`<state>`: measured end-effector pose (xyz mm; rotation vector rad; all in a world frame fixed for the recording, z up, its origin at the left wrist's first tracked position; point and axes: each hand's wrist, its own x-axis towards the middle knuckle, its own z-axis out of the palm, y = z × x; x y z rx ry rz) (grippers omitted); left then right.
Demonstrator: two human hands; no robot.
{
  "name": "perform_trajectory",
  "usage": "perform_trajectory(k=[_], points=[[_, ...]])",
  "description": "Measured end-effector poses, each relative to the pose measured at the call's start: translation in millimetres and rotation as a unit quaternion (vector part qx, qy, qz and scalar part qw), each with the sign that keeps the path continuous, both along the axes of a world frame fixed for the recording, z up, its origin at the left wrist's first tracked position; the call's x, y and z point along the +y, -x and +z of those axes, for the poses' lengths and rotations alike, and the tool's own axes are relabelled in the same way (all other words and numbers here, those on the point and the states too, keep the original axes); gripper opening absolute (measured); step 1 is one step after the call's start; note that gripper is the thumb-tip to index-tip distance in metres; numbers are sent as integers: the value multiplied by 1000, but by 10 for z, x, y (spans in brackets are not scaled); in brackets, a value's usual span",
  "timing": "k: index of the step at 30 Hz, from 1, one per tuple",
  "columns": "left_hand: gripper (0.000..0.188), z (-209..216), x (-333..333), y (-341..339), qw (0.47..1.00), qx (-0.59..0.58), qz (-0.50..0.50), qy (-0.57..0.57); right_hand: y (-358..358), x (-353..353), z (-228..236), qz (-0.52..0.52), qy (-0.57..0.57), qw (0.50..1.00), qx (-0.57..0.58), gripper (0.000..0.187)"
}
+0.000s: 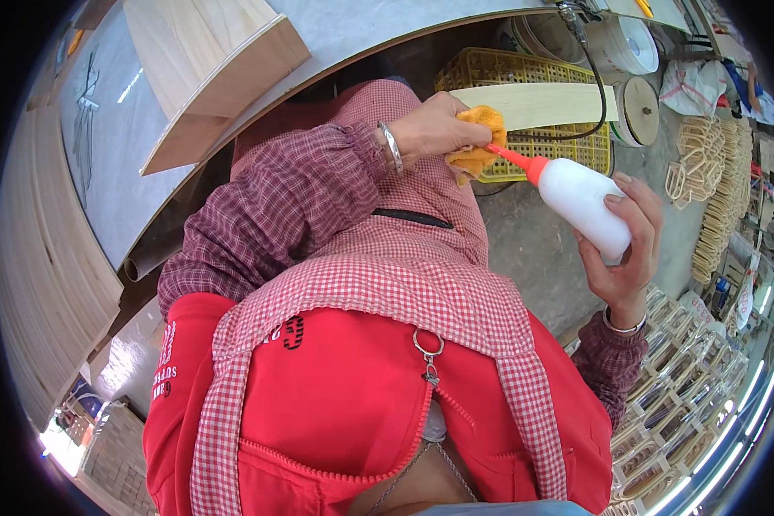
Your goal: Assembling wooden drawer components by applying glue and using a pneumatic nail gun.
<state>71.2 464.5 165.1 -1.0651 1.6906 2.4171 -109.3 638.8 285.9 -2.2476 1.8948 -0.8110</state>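
In my right hand is a white squeeze bottle, tilted so that its red nozzle points up and to the left. The nozzle's tip meets an orange cloth bunched in my left hand, whose fingers are closed round it. Behind the cloth a pale, flat wooden piece reaches to the right above a yellow plastic crate. Its left end is hidden by the cloth and my hand, so I cannot tell whether I grip it too.
A worktable with a joined wooden panel stands at the far left. Stacked boards line the left edge. A black hose loops over the crate. White buckets and several bent wooden frames are at the right.
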Motion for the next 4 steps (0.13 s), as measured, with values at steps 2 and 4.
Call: perform_trajectory(k=[2, 4], points=[[36, -5, -10, -15, 1000, 6, -8, 7, -10, -11, 6, 11, 2, 1000, 4, 51], [37, -7, -3, -21, 1000, 12, -16, 15, -16, -19, 14, 21, 5, 1000, 8, 52]])
